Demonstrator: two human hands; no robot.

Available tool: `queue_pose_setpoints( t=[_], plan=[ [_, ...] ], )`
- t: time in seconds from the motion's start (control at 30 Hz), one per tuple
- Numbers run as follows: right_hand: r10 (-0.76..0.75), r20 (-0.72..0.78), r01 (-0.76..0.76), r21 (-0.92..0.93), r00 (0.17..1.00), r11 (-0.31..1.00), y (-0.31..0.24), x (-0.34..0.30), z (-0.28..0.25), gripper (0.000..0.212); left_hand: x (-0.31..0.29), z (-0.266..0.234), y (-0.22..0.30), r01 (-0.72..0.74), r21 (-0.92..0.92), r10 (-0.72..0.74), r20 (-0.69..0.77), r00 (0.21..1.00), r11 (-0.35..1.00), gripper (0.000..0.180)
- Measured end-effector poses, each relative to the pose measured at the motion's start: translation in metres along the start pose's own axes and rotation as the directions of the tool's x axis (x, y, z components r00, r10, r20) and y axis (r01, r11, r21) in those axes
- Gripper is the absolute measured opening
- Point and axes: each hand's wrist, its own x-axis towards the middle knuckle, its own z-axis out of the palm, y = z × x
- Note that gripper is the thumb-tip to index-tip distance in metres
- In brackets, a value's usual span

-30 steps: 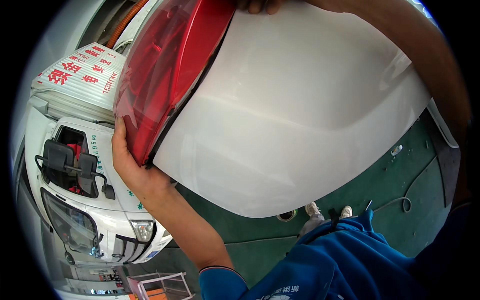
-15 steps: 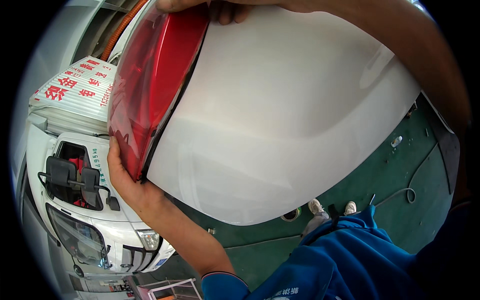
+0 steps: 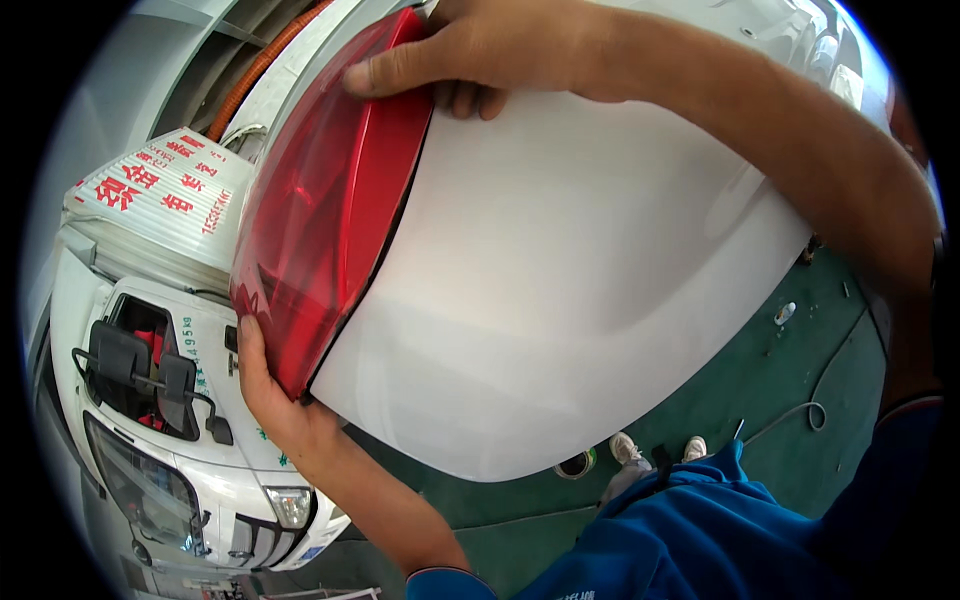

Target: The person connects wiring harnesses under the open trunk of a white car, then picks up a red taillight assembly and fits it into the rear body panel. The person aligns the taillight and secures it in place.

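A red car tail light (image 3: 330, 215) lies along the left edge of a glossy white body panel (image 3: 540, 290). My left hand (image 3: 280, 405) grips the light's lower end, thumb along the outer lens and other fingers hidden beneath. Across the upper end reaches my right hand (image 3: 470, 55); its thumb presses on the red lens while curled fingertips rest by the panel's edge. Between light and panel runs only a thin dark seam (image 3: 385, 235). The back of the light is hidden.
On the left stands a white truck (image 3: 215, 440) with black mirrors (image 3: 125, 350). An orange corrugated hose (image 3: 255, 75) hangs at the upper left. Below, the green floor (image 3: 720, 400) bears a small bottle (image 3: 785, 313), a cable (image 3: 815, 415) and a round can (image 3: 575, 465).
The dark gap between the tail light and the panel has narrowed. My right thumb now lies farther over the red lens. The whole scene sits slightly lower in view.
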Motion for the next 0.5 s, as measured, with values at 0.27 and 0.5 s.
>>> queue_pose_setpoints(
  t=[0.27, 0.5],
  plan=[
    [0.038, -0.315, -0.064, -0.072, 0.948, 0.995, 0.023, 0.015, 0.016, 0.059, 0.001, 0.005, 0.005, 0.138, -0.118, -0.143, -0.036, 0.989, 0.983, 0.059],
    [0.091, -0.399, -0.138, -0.092, 0.912, 0.986, 0.009, 0.009, 0.009, 0.043, 0.0, 0.009, 0.002, 0.154, -0.184, -0.172, -0.083, 0.982, 0.971, 0.057]
  ],
)
